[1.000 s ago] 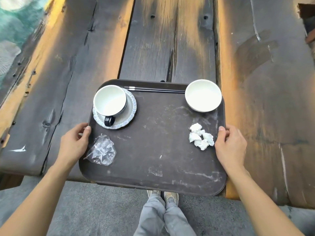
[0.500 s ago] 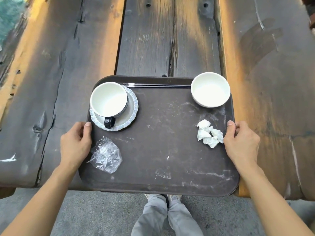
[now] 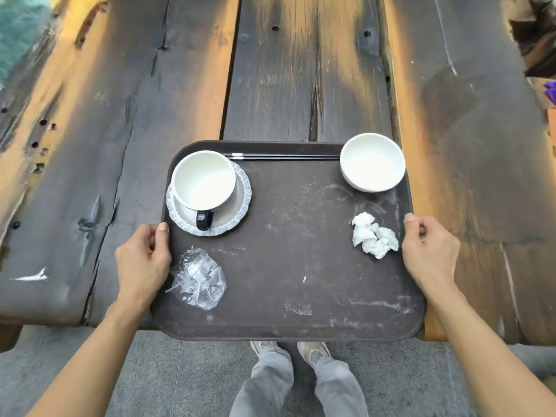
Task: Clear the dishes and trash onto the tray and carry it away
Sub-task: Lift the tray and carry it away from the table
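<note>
Tray [image 3: 288,266]: dark brown, rectangular with rounded corners, scuffed and streaked pale; far part above the desk [image 3: 301,85], near edge jutting past the desk's near edge over the grey floor [image 3: 180,380].
Left grip [image 3: 143,263]: closed on the tray's left rim, thumb on top, fingers hidden under the edge.
Right grip [image 3: 428,251]: closed on the tray's right rim, thumb on top, fingers curled beneath.
Cup [image 3: 204,183]: white inside, dark rim and dark handle pointing toward the near edge; upright on the saucer [image 3: 240,203], in the far-left corner.
Saucer: pale with a scalloped bluish border, close to the left rim.
Bowl [image 3: 372,162]: white, upright, far-right corner, up against the right rim.
Chopsticks [image 3: 285,158]: dark pair with a pale band, lying along the far rim between cup and bowl.
Tissue [image 3: 374,239]: crumpled white wad, just beside the right thumb.
Plastic wrap [image 3: 198,279]: clear, crumpled, near the left rim, beside the left palm.
Open room on tray: broad bare middle and near strip.
Desk: dark weathered planks with cracks, holes and worn orange streaks; bare wood on either side and beyond.
Floor edge: grey trouser legs and shoes [image 3: 311,350] directly under the tray's near edge.
</note>
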`<action>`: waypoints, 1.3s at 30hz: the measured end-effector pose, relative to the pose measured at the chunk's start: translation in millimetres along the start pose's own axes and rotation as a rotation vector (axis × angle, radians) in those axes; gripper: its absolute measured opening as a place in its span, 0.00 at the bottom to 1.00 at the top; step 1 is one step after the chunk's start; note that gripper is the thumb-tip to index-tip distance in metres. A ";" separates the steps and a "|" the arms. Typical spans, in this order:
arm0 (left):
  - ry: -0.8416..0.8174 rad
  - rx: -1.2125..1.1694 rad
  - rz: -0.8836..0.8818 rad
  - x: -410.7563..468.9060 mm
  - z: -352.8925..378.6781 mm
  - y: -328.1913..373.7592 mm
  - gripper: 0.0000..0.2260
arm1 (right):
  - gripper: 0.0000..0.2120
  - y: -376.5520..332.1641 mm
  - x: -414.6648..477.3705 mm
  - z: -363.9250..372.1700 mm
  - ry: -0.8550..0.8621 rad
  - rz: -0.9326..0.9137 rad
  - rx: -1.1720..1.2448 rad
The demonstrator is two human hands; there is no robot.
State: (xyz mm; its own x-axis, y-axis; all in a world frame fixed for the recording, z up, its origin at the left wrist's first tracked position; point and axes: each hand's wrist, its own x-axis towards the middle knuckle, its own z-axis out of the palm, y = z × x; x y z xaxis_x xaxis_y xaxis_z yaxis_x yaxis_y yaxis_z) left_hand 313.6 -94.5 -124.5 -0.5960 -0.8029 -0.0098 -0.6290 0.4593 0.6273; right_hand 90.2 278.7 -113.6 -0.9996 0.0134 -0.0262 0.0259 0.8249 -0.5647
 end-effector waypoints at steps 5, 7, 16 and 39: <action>0.059 -0.001 -0.078 -26.2 -38.0 -4.8 0.15 | 0.16 -31.4 -6.9 -20.1 -0.027 -0.096 0.020; 0.078 -0.020 -0.109 -38.8 -55.2 -4.9 0.14 | 0.16 -43.7 -10.1 -29.5 -0.042 -0.131 0.017; 0.215 -0.004 -0.226 -112.6 -142.2 10.7 0.16 | 0.15 -103.6 -30.0 -80.8 -0.176 -0.299 0.025; 0.816 0.012 -0.866 -449.4 -223.7 47.5 0.15 | 0.16 -225.6 -136.4 -94.0 -0.751 -1.041 0.000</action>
State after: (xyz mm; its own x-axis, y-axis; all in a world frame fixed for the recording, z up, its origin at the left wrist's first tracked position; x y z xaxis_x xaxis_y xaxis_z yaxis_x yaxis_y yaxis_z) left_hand 663.2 203.1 83.9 0.5209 -0.8504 0.0746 -0.6732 -0.3555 0.6483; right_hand 219.4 143.9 94.9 -0.2957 -0.9548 -0.0311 -0.7591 0.2546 -0.5991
